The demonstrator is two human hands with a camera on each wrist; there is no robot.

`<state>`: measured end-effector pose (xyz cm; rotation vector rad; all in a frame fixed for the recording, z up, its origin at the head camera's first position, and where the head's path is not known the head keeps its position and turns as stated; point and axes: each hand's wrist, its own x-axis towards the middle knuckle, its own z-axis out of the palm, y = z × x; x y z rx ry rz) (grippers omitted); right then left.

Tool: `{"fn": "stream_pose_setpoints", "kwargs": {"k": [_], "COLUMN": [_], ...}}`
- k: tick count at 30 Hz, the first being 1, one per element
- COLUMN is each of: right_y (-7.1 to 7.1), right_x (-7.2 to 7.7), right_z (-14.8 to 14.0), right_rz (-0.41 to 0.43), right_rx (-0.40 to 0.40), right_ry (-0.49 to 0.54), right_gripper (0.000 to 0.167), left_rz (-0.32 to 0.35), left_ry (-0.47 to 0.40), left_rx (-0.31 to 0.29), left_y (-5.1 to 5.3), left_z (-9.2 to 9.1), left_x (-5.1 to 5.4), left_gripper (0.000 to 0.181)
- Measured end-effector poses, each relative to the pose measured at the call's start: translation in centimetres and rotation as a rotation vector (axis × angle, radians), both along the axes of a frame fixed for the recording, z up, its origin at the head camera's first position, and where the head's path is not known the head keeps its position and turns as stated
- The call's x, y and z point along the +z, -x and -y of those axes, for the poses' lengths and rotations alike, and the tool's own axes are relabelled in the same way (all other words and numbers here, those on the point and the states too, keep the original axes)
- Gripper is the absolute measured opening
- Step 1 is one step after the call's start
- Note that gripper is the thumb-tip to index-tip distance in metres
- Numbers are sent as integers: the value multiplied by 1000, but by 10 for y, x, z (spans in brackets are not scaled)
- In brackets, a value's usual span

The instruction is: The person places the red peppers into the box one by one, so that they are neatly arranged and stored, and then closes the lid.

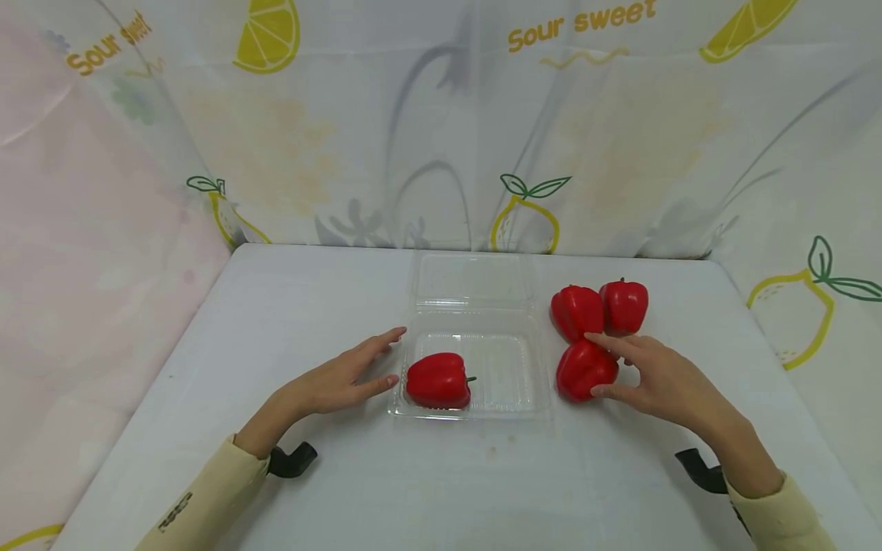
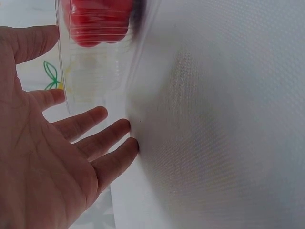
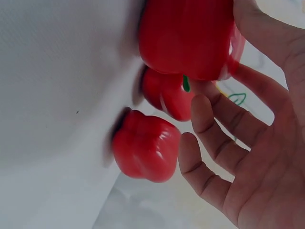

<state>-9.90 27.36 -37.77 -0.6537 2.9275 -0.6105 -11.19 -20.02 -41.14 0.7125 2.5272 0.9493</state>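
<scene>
A clear plastic clamshell container lies opened, its lid folded away from me. One red bell pepper lies on its side in the container's left part, stem to the right. My left hand is at the container's left edge, fingers spread; in the left wrist view the thumb meets the rim. To the right, my right hand holds the nearest bell pepper between thumb and index finger, while the other fingers bend loosely beside it. That pepper appears to rest on the table.
Two more red bell peppers, one on the left and one on the right, stand just behind the held one. A white-covered table spreads under everything. Printed cloth hangs behind the table and along its sides.
</scene>
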Motion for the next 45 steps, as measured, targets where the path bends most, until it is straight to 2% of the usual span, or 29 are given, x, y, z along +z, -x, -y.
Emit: {"fn": "stream_pose_setpoints", "kwargs": {"k": [6, 18, 26, 34, 45], "right_y": [0, -1, -1, -1, -2], "right_x": [0, 1, -1, -2, 0], "right_z": [-3, -4, -4, -4, -5], "right_rz": [0, 6, -65, 16, 1], "right_rx": [8, -26, -36, -53, -50], "right_ry": [-10, -21, 2, 48, 81], "right_gripper": [86, 80, 79, 79, 77], "left_rz": [3, -3, 3, 7, -7], "left_ry": [-7, -8, -3, -17, -4], "left_rx": [3, -2, 5, 2, 8], "left_y": [0, 0, 0, -1, -2], "left_z": [0, 0, -1, -1, -1], "left_x": [0, -2, -2, -2, 0], "left_gripper": [76, 75, 75, 75, 75]}}
